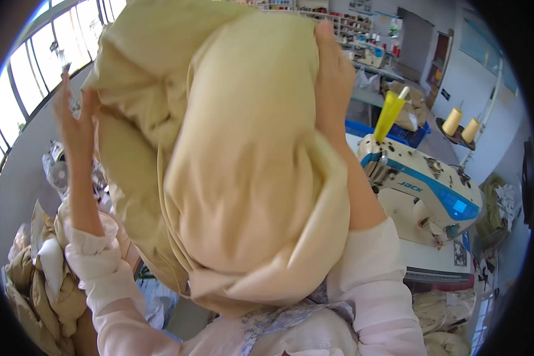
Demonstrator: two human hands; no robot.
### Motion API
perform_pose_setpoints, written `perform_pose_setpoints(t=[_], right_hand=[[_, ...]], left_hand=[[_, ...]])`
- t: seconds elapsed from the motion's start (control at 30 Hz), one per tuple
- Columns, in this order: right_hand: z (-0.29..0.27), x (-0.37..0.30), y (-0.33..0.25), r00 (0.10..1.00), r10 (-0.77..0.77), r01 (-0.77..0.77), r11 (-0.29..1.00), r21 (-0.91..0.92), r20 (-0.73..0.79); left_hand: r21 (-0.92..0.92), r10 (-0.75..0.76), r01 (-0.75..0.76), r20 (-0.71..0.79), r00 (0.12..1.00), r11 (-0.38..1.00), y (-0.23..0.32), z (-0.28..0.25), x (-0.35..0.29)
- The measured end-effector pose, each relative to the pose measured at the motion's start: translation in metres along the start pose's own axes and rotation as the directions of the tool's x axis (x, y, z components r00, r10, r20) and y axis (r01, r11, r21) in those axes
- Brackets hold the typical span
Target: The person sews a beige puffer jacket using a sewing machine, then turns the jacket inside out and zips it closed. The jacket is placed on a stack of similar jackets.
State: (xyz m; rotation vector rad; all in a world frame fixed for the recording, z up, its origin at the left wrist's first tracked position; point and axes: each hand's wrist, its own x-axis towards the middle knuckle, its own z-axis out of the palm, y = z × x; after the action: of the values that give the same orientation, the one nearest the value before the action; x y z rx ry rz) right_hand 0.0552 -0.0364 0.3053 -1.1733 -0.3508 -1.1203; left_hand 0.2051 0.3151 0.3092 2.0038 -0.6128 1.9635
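Note:
A large piece of khaki-beige cloth (249, 148), puffy and folded like part of a padded garment, is held up in front of me and fills the middle of the view. On its right upper edge my right hand (335, 77) grips the cloth, some fingers hidden along the edge. At the left edge my left hand (78, 124) is raised with thumb and fingers apart, slightly blurred, close beside the cloth. The lower folds hang down in front of my chest.
A white and blue sewing machine (421, 184) stands on the right, with a yellow holder (390, 115) on top. Thread cones (453, 121) stand behind it. Beige garments (47, 285) lie piled at lower left; a blue crate (418, 135) sits behind the machine.

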Motion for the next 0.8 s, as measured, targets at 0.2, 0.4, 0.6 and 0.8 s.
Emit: perform_pose_setpoints(t=[0.2, 0.4, 0.6, 0.8], right_hand=[[0.004, 0.031, -0.002, 0.89, -0.455, 0.382, 0.793, -0.474, -0.044], [-0.02, -0.087, -0.002, 0.69, -0.118, 0.338, 0.925, -0.175, 0.714], [-0.174, -0.083, 0.077, 0.915, 0.223, 0.161, 0.564, -0.81, 0.337], [-0.187, -0.111, 0.146, 0.818, 0.525, 0.002, 0.408, -0.913, 0.236]], left_hand=[[-0.644, 0.304, 0.405, 0.708, 0.638, 0.649, 0.196, -0.054, 0.043], [-0.265, -0.361, 0.733, 0.735, 0.574, 0.627, -0.041, 0.038, -0.006], [-0.308, -0.606, 0.709, 0.372, 0.703, 0.634, -0.103, 0.017, 0.026], [-0.23, -0.654, 0.706, 0.268, 0.707, 0.67, -0.148, -0.001, 0.024]])
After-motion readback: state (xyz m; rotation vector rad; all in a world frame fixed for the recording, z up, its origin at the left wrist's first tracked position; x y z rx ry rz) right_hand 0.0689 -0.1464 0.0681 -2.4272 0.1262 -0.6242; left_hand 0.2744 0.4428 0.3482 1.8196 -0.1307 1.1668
